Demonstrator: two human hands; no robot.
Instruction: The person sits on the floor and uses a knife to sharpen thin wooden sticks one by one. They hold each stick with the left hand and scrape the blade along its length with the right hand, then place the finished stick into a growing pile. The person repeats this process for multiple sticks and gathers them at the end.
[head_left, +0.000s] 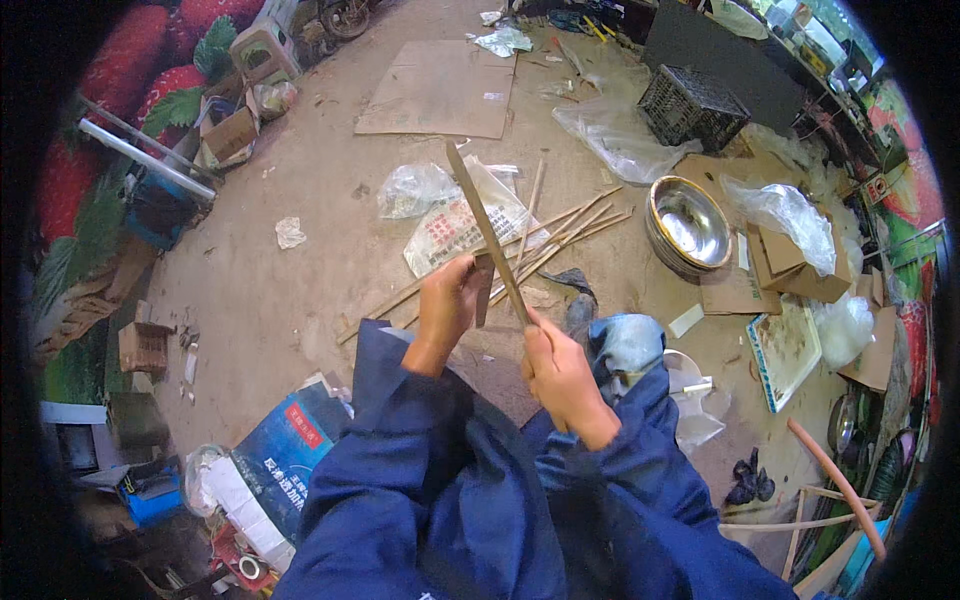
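My right hand (565, 378) is closed round the near end of a long, narrow brown strip (485, 225). The strip slants up and away to the left, and I cannot tell if it is wood or a blade. Just left of it, my left hand (440, 312) grips a short, flat brown piece (484, 290), which points down beside the strip. Its material is unclear, and my fingers hide part of it. Beyond my hands, several thin wooden sticks (575, 232) lie crossed on the ground, partly over a white printed sack (462, 228).
Metal basins (697, 222) and a black crate (692, 105) stand to the right. Cardboard (440, 85) lies flat ahead. Near my left leg is a blue printed bag (285, 455). A white-framed tray (785, 352) and a curved orange pipe (835, 478) are at the right.
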